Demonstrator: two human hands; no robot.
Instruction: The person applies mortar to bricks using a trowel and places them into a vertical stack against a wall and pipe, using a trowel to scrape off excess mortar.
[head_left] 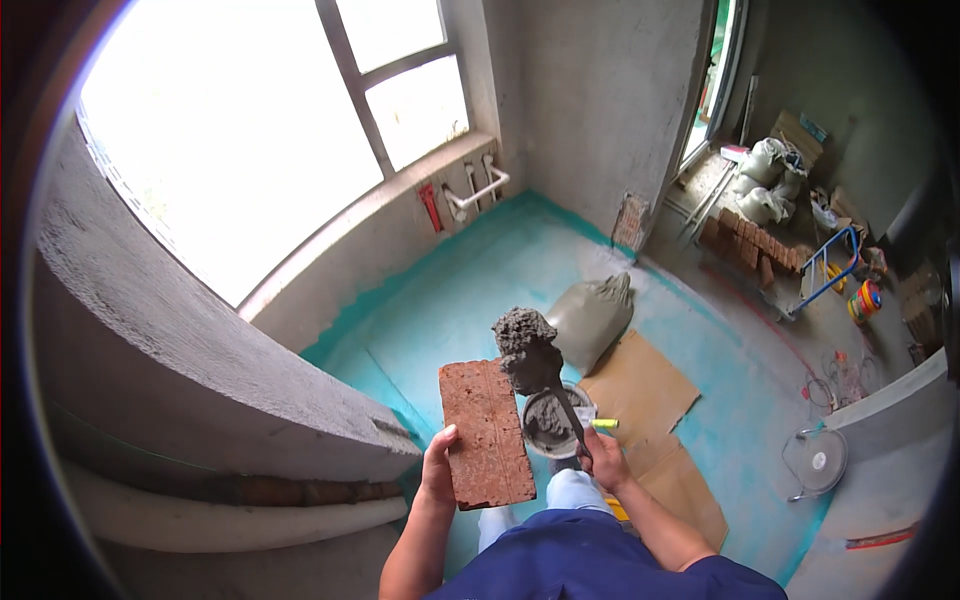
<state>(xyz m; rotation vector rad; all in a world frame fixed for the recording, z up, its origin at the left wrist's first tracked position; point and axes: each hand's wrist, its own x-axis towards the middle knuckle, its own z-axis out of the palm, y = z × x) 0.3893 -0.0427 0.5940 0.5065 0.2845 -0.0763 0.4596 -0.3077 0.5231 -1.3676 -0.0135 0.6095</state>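
Note:
My left hand [438,468] grips a red brick [485,435] by its left edge, with the thumb on the broad face turned up to me. In my right hand [604,458] is the handle of a trowel [570,408], the fingers closed round it. A heap of wet grey mortar [526,345] covers the trowel's blade, close to the brick's upper right corner; whether they touch I cannot tell. Below the trowel, a round bucket [531,441] with grey mortar in it stands on the floor, partly hidden by the brick and the trowel.
A full sack [592,318] and flat cardboard [645,385] lie on the teal-coated floor [440,290] beyond the bucket. On the left runs a low curved wall [230,370] with pipes [250,515]. Stacked bricks [755,245] and a blue-handled cart [830,270] stand far right.

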